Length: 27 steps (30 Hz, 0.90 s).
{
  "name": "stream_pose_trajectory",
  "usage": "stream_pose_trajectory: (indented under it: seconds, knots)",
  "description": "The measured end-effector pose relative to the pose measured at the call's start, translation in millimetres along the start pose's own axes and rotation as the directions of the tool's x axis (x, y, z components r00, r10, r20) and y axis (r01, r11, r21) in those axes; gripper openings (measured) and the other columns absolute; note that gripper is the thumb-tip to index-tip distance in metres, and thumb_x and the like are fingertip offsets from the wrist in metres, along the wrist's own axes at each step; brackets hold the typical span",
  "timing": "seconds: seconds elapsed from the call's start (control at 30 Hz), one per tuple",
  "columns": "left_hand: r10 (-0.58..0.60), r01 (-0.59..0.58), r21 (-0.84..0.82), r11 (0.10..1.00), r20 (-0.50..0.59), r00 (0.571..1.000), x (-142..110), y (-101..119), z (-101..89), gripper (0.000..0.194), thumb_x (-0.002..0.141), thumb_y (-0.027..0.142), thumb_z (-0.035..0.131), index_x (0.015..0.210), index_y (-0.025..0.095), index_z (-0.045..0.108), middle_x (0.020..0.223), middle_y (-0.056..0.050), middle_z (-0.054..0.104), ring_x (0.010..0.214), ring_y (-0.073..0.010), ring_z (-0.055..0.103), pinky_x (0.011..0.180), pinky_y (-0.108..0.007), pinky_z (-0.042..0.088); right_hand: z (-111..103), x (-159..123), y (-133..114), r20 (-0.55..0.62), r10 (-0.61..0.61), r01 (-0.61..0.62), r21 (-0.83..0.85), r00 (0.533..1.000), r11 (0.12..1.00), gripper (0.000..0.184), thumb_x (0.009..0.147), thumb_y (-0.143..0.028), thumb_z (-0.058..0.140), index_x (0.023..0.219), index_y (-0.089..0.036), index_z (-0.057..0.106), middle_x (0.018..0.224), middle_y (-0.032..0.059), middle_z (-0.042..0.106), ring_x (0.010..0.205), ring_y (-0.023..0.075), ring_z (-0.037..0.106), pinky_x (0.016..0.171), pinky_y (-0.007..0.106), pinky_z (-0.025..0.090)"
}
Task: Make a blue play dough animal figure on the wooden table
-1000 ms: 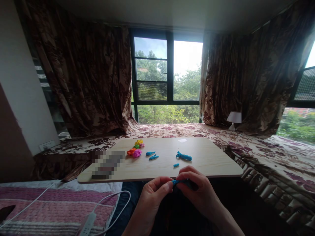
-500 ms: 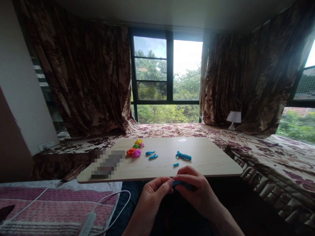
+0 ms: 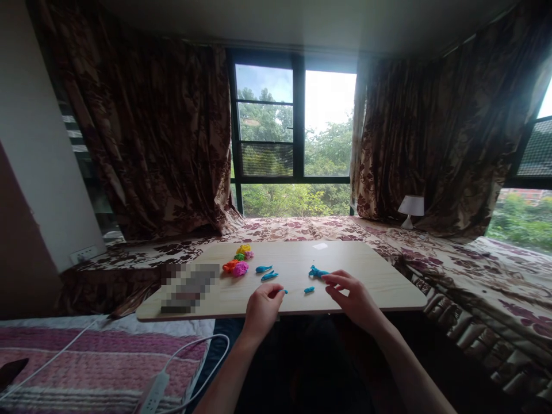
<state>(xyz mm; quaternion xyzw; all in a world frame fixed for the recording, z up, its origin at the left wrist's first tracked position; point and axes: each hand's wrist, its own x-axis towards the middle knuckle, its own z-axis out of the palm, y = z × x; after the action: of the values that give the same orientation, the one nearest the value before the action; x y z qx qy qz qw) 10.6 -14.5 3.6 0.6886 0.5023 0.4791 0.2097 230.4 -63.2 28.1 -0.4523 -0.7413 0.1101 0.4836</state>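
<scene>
My left hand (image 3: 264,303) is closed in a pinch above the table's near edge, and a small bit of blue modelling clay (image 3: 285,291) pokes out at its fingertips. My right hand (image 3: 354,296) reaches over the table with thumb and fingers apart. Its fingertips cover the right end of a thick blue clay roll (image 3: 317,272); whether they touch it I cannot tell. Between the hands lies a short blue clay piece (image 3: 309,290). Farther left are two tapered blue clay pieces, one behind (image 3: 263,268) and one in front (image 3: 269,276).
Yellow (image 3: 244,249), green, orange (image 3: 230,266) and pink (image 3: 240,269) clay lumps sit on the pale wooden table (image 3: 366,259). A blurred dark object (image 3: 190,290) lies at its left. A white lamp (image 3: 410,208) stands behind right; a power strip (image 3: 154,394) rests on the bed.
My hands have parted from working together on blue clay at the near edge. The left moved left and forward with blue clay; the right moved forward to the thick roll.
</scene>
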Motion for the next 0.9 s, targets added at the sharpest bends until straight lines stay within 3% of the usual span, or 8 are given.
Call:
stream_pose_trajectory:
  seconds: [0.13,0.27,0.37,0.57,0.7,0.83,0.9]
  knots:
    - [-0.023,0.022,0.137,0.99,0.002,1.0,26,-32,17.0,0.012,0.067,0.017,0.062,0.077,0.02,0.069,0.075,-0.004,0.067,0.078,-0.0197,0.059,0.078,-0.033,0.04,26,19,42,0.065,0.048,-0.038,-0.159,0.997,0.987,0.023,0.082,-0.019,0.051,0.096,-0.022,0.069,0.093,0.0046,0.064,0.077,0.0156,0.06,0.071,0.028,0.048]
    - [0.039,-0.042,0.237,0.971,0.017,0.999,23,-42,18.5,0.014,0.071,0.019,0.059,0.079,0.024,0.07,0.089,-0.005,0.065,0.096,-0.0236,0.052,0.086,-0.038,0.034,53,26,61,0.068,0.074,-0.058,-0.209,0.995,0.976,0.022,0.078,-0.019,0.055,0.092,-0.022,0.071,0.095,0.0057,0.064,0.085,0.0186,0.059,0.077,0.029,0.045]
    - [0.081,-0.087,0.266,0.96,0.036,0.996,17,-45,14.8,0.017,0.073,0.022,0.057,0.084,0.025,0.07,0.092,-0.006,0.062,0.097,-0.0242,0.05,0.086,-0.039,0.034,62,30,66,0.065,0.087,-0.069,-0.238,0.994,0.969,0.021,0.074,-0.017,0.058,0.088,-0.022,0.072,0.093,0.0057,0.064,0.087,0.0193,0.058,0.078,0.029,0.043]
    - [0.11,-0.111,0.211,0.971,0.018,0.994,18,-51,12.0,0.025,0.071,0.017,0.056,0.091,0.022,0.069,0.093,-0.007,0.062,0.094,-0.0233,0.052,0.086,-0.037,0.036,63,34,66,0.051,0.087,-0.072,-0.24,0.995,0.968,0.015,0.072,-0.016,0.059,0.077,-0.022,0.071,0.082,0.0033,0.065,0.083,0.0185,0.057,0.077,0.029,0.042]
    - [0.088,-0.085,0.106,0.991,-0.017,0.996,19,-52,3.4,0.022,0.071,0.018,0.056,0.088,0.019,0.07,0.092,-0.008,0.063,0.093,-0.0228,0.054,0.09,-0.037,0.037,60,30,58,0.039,0.085,-0.077,-0.166,0.996,0.983,0.015,0.076,-0.019,0.056,0.083,-0.021,0.07,0.078,0.0023,0.065,0.074,0.0164,0.058,0.071,0.027,0.044]
    - [0.023,-0.025,-0.053,0.998,-0.05,0.999,7,-38,-5.6,0.021,0.074,0.025,0.055,0.087,0.018,0.069,0.096,-0.008,0.064,0.099,-0.0232,0.055,0.095,-0.036,0.034,59,23,40,0.048,0.068,-0.066,-0.039,0.997,0.997,0.016,0.08,-0.022,0.053,0.086,-0.02,0.068,0.079,0.0023,0.064,0.069,0.0138,0.058,0.066,0.025,0.045]
    - [-0.017,0.015,-0.161,0.987,-0.01,1.0,-1,-24,-5.4,0.024,0.074,0.031,0.056,0.09,0.019,0.069,0.097,-0.007,0.066,0.098,-0.0226,0.056,0.093,-0.034,0.037,60,21,27,0.066,0.046,-0.047,0.029,0.997,0.998,0.015,0.081,-0.023,0.054,0.087,-0.02,0.067,0.079,0.0019,0.063,0.069,0.0127,0.058,0.063,0.023,0.046]
